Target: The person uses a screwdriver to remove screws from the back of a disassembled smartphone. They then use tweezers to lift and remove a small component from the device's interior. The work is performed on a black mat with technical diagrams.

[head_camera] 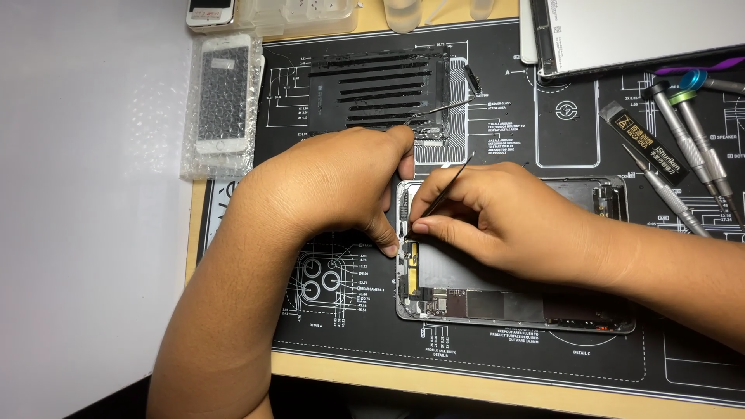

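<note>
An opened phone chassis (497,306) lies flat on a black repair mat (543,116), its inner boards showing. My right hand (504,221) rests over the chassis and pinches thin metal tweezers (446,190), their tip down at the chassis's left edge. My left hand (334,182) lies beside it, thumb and forefinger pressed against that same edge next to the tweezer tip. Much of the chassis's upper part is hidden under my hands.
A removed black part (380,89) with strips lies at the mat's top. A phone screen in bubble wrap (223,97) sits at left. Several screwdrivers (687,136) and a black pry tool (644,143) lie at right. A grey device (636,31) is top right.
</note>
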